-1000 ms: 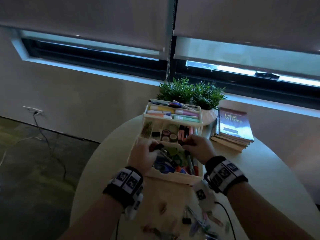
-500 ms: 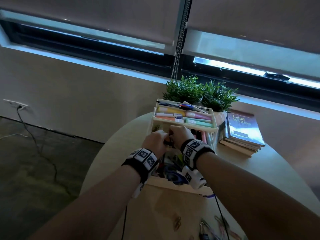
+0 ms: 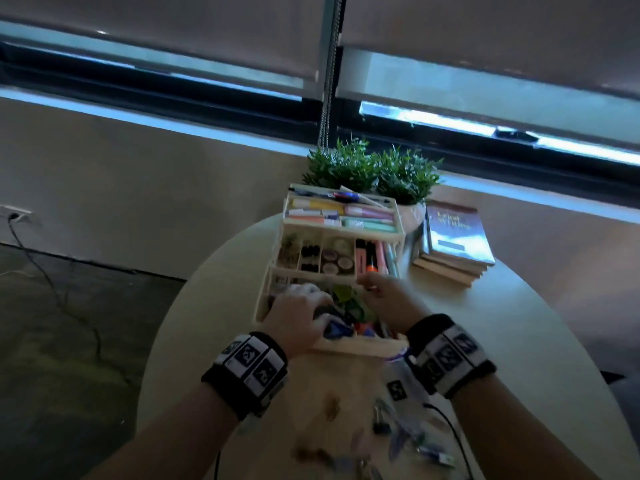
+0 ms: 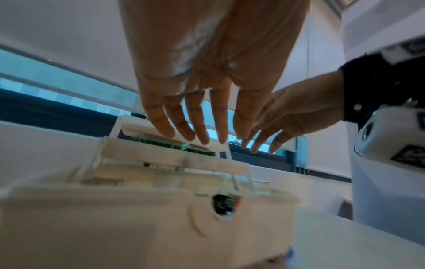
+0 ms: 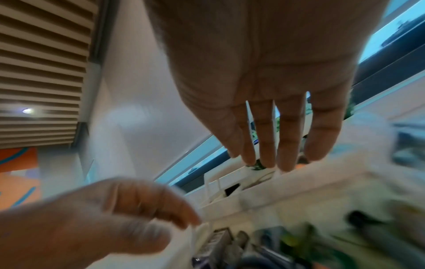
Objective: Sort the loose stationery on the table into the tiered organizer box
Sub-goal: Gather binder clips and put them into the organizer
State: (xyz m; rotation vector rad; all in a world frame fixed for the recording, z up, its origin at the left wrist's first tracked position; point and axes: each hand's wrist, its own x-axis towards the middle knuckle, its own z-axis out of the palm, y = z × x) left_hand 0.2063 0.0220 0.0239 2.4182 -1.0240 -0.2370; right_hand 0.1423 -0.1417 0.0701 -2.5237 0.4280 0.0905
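The cream tiered organizer box (image 3: 360,348) stands fanned out on the round table. Its top tier (image 3: 341,216) holds highlighters and pens. Tape rolls, clips and markers fill the middle tier (image 3: 311,271). My left hand (image 3: 304,306) hovers over the bottom tier with straight fingers (image 4: 195,136) and holds nothing. My right hand (image 3: 374,285) reaches to the middle tier's front rim beside an orange-tipped marker (image 3: 372,268). Its fingers (image 5: 266,160) are straight and empty. The bottom tier's contents are partly hidden by both hands.
Loose binder clips (image 3: 381,427) and other small stationery lie blurred on the table in front of the box. Two potted plants (image 3: 374,171) stand behind it. A stack of books (image 3: 453,244) lies to its right. The table edge (image 3: 180,299) curves on the left.
Half a second ago both hands were close together at the middle tier. They have since drawn apart and back, the left one now over the bottom tier.
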